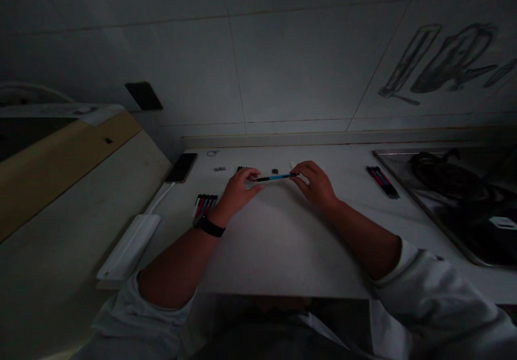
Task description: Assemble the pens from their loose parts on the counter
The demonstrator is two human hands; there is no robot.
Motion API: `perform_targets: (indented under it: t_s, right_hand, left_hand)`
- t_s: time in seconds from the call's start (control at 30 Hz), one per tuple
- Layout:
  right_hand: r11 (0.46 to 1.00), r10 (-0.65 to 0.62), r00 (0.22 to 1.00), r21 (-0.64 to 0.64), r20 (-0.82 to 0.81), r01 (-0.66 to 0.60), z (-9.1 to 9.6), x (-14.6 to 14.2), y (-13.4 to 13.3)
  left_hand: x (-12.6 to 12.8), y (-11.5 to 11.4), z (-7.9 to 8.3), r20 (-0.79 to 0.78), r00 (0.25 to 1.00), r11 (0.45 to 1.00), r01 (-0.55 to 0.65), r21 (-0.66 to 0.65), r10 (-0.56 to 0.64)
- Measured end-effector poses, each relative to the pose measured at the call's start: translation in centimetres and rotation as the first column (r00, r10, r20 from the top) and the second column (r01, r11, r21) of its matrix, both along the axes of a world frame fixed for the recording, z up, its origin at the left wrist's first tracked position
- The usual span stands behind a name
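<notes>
A slim pen [277,177] with a blue barrel and dark ends is held level over the far half of the white counter [274,241], lying crosswise between the person's two hands. The right hand [317,185] has its thumb and forefinger clamped on the pen's right end. The left hand [239,188] is at the other end, its thumb on the near side and its fingers on the far side, with a gap showing between them; whether they touch the pen cannot be told. A black watch [210,226] is strapped around the left wrist.

Just left of that wrist, a row of pens [205,205] lies side by side on the counter, partly hidden by the forearm. Beyond the hands are a small cluster of springs or similar coiled bits [219,169] to the left and a few small black pieces [275,171] beyond the held pen, both too small to make out clearly. At far left a dark phone [181,167] lies near a white power strip [131,247]. Well to the right, another group of pens [382,182] rests near the metal rim [420,209] of a sunken, cluttered area
</notes>
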State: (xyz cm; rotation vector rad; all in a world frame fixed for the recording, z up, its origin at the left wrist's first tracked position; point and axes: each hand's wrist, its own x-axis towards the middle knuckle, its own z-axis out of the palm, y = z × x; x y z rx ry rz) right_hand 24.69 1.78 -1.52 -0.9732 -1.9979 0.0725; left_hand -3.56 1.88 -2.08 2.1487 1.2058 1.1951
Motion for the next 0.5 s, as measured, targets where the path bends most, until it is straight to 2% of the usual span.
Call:
perform_targets:
  t_s: [0.1,0.2,0.3,0.4,0.5]
  right_hand:
    - [1.000,0.006,1.000,-0.008,-0.003,-0.006,0.17,-0.04,-0.10]
    - [1.000,0.012,1.000,-0.023,-0.001,-0.012,0.21,-0.02,-0.14]
    - [1.000,0.015,1.000,-0.019,0.003,-0.015,0.05,0.09,-0.03]
    - [1.000,0.007,1.000,-0.005,0.001,-0.007,-0.15,0.19,0.08]
    - [1.000,0.011,1.000,0.000,0.001,-0.011,-0.14,0.17,0.08]
  left_hand:
    - [0.01,0.35,-0.43,0.029,1.000,0.998,0.013,-0.059,-0.012]
    - [0.02,0.56,-0.64,-0.013,0.998,0.996,0.068,-0.059,-0.068]
    - [-0.01,0.40,-0.63,0.010,0.995,0.994,0.095,-0.061,-0.094]
    - [0.01,0.14,-0.45,0.046,0.996,0.988,0.087,-0.131,-0.081]
    - [0.04,0.22,-0.41,0.003,0.994,0.985,0.107,-0.139,-0.108]
